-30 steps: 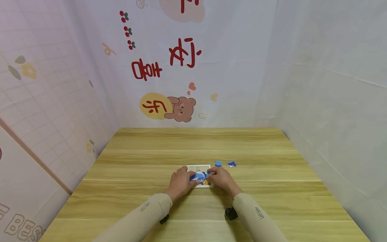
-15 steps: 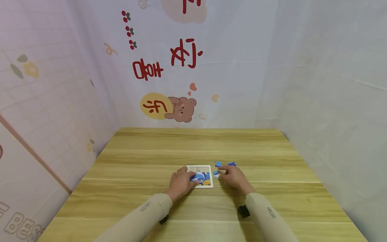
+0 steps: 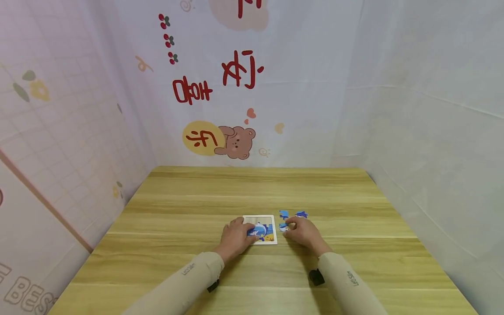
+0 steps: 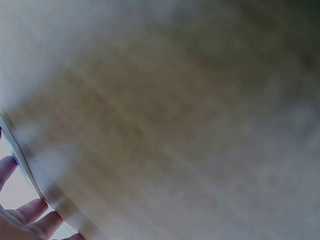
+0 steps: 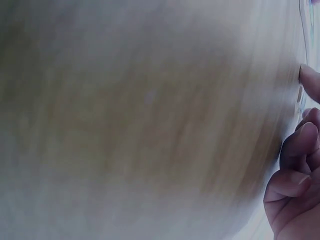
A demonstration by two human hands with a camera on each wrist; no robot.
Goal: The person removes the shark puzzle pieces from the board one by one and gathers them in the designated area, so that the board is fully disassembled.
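Spread left hand [image 3: 235, 236] on white frame [image 3: 274, 232] at nine o'clock; pinched blue-white piece [image 3: 282, 227] off its three with right hand [image 3: 305, 232]; had, from there, light-blue piece [image 3: 283, 213] at twelve, dark-blue piece [image 3: 302, 214] at two, partly behind that hand.

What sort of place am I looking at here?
Probably a small screened-off tabletop booth: pale, creased, cloth-like walls enclose a wood-grain table, a cartoon bear decorates the far side, and a partly filled puzzle frame lies on the table.
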